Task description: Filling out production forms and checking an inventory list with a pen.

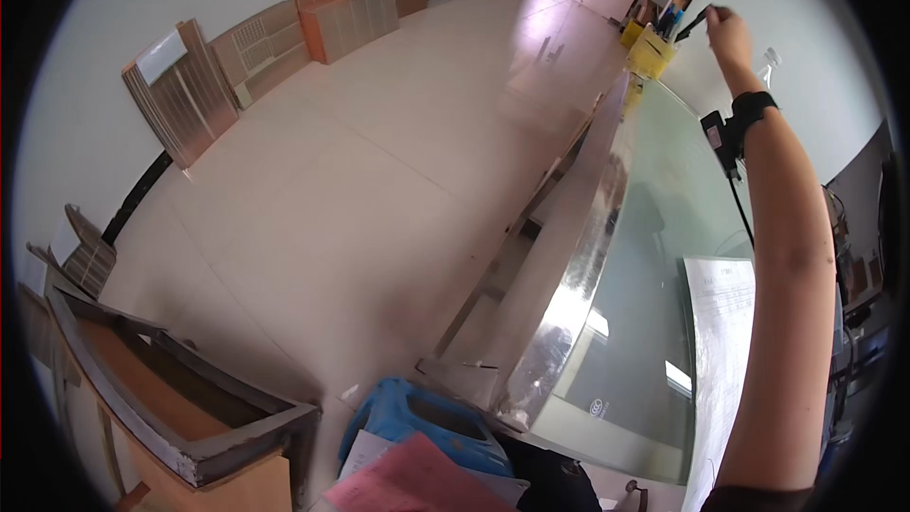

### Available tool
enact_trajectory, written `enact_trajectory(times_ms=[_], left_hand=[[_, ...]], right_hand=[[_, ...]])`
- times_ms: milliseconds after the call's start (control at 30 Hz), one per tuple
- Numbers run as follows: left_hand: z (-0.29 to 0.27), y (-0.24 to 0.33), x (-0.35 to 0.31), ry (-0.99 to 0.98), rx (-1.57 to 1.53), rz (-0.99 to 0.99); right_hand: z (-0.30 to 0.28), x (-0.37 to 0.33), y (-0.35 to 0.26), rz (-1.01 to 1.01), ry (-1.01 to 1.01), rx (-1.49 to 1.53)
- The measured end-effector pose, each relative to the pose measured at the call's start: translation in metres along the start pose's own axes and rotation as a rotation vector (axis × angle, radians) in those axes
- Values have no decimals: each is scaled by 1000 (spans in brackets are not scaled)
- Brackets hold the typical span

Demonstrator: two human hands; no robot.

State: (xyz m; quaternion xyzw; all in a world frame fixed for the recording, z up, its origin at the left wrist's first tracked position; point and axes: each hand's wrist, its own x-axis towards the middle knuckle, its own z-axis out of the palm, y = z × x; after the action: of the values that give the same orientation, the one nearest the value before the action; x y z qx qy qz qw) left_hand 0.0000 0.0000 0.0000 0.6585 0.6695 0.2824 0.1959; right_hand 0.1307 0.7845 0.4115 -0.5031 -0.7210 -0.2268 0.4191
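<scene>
At the far end of the glass-topped table (656,204), my right hand (726,28) is closed on a slim black pen-like thing (696,23). The thing slants down toward a yellow holder (650,56) that has pens (671,21) standing in it. I cannot tell whether it touches the holder. Around my right wrist is a black strap (755,108), and a small black device (718,136) with a cable hangs beside it. My outstretched forearm passes over a printed sheet (716,322) on the glass and hides part of it. My left hand is out of view.
Behind my wrist stands a clear bottle (770,64), partly hidden. A metal edge (569,308) borders the table's left side. Near its front corner are a blue plastic stool (403,408) and pink paper (427,479). Flat cardboard stacks (351,19) lean on the left wall; a dark-framed box (180,446) stands lower left.
</scene>
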Motion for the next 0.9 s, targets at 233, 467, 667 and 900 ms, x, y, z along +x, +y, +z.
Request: enact_trajectory(times_ms=[233,467,667,900], left_hand=[[-9,20,18,-3,27,15],[52,-10,25,250,3,300],[16,37,9,291,123,110],[26,72,-18,392,-103,-43]], right_hand=[[-88,26,-58,23,296,711],[-279,132,-40,-22,-501,1154],[-378,-160,-185,-7,-577,1390],[-471,-305,-197,3,-918,2036]])
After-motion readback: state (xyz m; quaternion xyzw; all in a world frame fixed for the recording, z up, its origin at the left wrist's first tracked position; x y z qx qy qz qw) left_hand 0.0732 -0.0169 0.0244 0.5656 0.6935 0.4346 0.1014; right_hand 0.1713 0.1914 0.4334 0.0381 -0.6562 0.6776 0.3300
